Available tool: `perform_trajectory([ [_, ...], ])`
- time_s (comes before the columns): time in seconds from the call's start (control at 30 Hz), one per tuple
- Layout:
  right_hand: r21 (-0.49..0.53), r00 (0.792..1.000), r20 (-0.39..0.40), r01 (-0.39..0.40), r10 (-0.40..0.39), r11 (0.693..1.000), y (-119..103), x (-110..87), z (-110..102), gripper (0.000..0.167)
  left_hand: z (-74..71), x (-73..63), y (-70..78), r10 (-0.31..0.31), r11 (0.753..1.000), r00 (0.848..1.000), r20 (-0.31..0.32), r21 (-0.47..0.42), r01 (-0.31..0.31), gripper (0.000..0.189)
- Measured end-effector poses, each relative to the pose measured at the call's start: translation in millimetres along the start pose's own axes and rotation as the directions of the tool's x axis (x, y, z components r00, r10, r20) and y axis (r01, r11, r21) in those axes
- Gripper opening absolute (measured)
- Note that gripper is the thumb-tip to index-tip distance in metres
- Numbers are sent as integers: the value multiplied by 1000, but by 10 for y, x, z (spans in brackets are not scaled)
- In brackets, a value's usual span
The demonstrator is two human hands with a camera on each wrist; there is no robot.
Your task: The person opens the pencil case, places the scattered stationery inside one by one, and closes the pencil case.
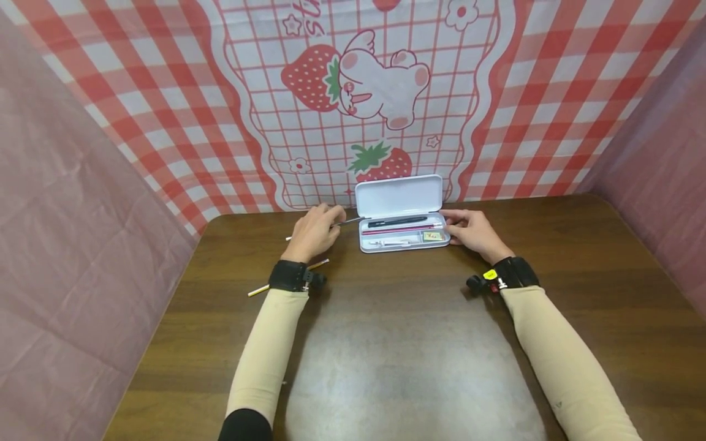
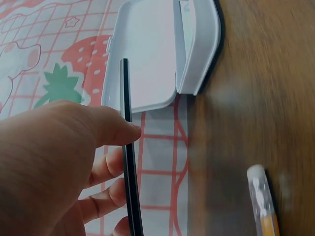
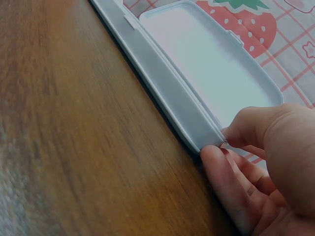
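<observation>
My left hand (image 1: 315, 233) pinches a dark, slim pencil (image 2: 129, 172) between thumb and fingers, just left of the white pencil case (image 1: 405, 247). In the left wrist view, the pencil's flat end overlaps the raised lid (image 2: 147, 54). My right hand (image 1: 474, 231) grips the case's right end, thumb at the rim and fingers against the outer wall. Inside the case lie a black pen (image 1: 397, 222), a red pencil (image 1: 394, 230), a slim white item (image 1: 391, 243) and a small block with a colourful picture (image 1: 432, 236) in a corner compartment.
A yellow-and-white pencil (image 1: 258, 290) lies on the brown table (image 1: 386, 343), partly under my left wrist. Behind the case hangs a red-and-white checked cloth (image 1: 248, 153) with strawberry prints. Pink cloths (image 1: 66, 214) hang at both sides.
</observation>
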State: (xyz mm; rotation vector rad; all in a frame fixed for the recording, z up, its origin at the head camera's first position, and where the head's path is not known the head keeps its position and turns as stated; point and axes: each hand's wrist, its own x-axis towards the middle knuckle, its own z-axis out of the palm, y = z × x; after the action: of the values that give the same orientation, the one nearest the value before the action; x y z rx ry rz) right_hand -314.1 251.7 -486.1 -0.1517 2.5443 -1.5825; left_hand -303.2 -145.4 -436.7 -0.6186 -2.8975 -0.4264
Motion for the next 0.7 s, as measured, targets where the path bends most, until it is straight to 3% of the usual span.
perform_trajectory([
  [0.7,-2,1000,0,12,-12,1000,-2,-9,-2,52,147,170,261,55,997,998,-24,58,-53,23],
])
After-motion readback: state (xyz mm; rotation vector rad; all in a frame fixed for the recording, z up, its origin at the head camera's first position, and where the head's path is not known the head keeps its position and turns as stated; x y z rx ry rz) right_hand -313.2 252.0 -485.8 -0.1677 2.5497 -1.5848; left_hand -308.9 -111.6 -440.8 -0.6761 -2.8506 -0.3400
